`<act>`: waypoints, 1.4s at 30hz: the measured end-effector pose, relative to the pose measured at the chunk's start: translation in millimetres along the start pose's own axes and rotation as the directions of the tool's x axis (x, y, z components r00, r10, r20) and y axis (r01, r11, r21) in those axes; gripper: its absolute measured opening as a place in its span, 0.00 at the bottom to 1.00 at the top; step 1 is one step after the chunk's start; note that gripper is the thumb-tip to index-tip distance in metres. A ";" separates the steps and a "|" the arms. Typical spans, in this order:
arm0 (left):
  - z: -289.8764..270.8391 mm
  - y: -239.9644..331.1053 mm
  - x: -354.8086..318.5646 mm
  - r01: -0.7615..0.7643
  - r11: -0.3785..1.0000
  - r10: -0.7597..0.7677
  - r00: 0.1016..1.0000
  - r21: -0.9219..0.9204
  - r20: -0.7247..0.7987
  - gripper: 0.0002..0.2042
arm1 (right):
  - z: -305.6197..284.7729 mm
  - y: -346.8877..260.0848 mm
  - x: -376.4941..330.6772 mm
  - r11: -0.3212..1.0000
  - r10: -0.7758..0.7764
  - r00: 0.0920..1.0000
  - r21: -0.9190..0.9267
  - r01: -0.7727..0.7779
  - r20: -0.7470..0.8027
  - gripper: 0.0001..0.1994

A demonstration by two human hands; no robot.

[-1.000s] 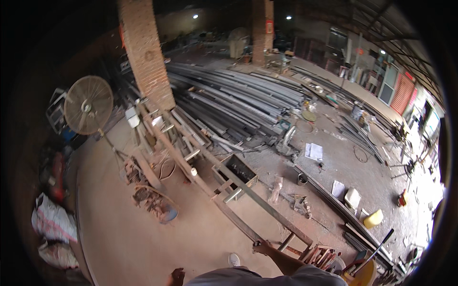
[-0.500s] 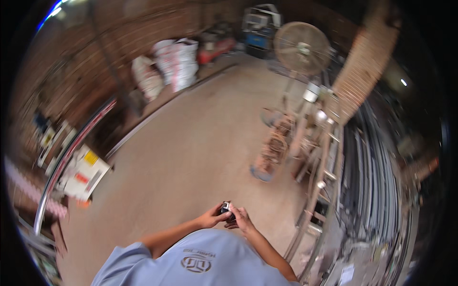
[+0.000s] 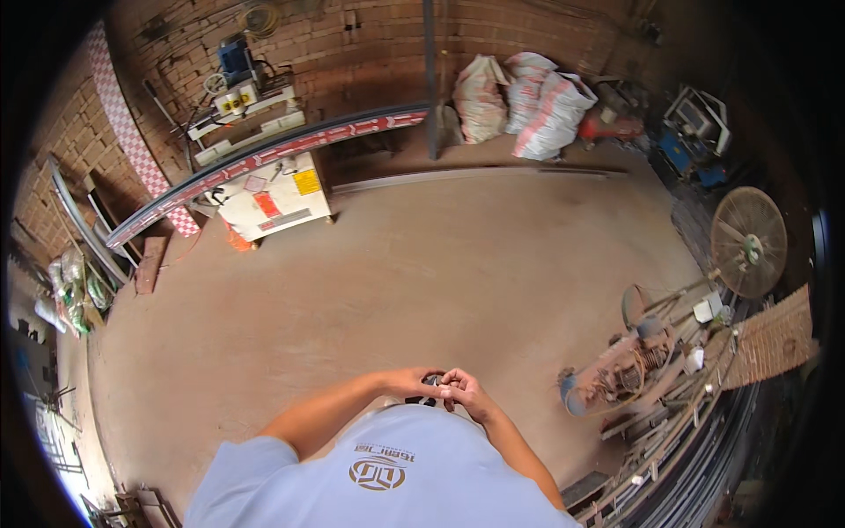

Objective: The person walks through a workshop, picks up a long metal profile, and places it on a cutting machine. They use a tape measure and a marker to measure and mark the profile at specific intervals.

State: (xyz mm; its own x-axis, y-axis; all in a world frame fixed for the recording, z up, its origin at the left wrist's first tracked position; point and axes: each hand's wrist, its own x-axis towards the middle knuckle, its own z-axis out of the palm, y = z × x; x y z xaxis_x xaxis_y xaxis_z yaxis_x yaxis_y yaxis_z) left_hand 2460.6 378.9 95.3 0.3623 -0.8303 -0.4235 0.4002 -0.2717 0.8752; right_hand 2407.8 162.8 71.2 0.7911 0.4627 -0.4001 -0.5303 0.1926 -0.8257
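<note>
Here, your left hand (image 3: 410, 381) and right hand (image 3: 468, 395), half-curled, hold a small dark object (image 3: 431, 380) between them. Beneath it spreads dusty tan floor (image 3: 378, 282); beyond it, bulging white woven sacks (image 3: 553, 116) stand by a brown brick wall (image 3: 361, 62).

The fisheye looks down from the person's head; left hand (image 3: 410, 382) and right hand (image 3: 471, 396) lie close below. It faces across the floor (image 3: 378, 273) toward a brick wall (image 3: 356, 66); this stands farther off.
</note>
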 end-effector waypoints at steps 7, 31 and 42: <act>-96.8 1.5 -33.1 0.083 0.995 -0.073 0.981 0.048 -0.177 0.45 | 8.6 -32.2 136.3 0.980 0.196 0.903 -0.107 -0.167 0.382 0.13; -371.8 -39.1 -147.8 -0.121 0.972 -0.113 0.515 -0.202 -0.850 0.17 | 137.7 -199.7 569.2 0.975 0.219 0.799 -0.087 -0.206 0.560 0.11; -517.8 -51.1 -306.3 -0.048 0.998 0.050 0.326 0.036 -0.944 0.16 | 325.8 -226.6 697.9 0.968 0.148 0.846 -0.250 -0.018 0.513 0.07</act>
State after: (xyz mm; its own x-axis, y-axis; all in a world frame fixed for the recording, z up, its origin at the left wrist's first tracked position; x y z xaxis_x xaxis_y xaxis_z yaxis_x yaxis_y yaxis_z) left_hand 2765.1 899.1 59.2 0.9328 0.1747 -0.3152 0.3516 -0.2488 0.9025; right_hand 2980.6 724.0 108.6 0.4342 0.8635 -0.2567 -0.4513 -0.0381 -0.8915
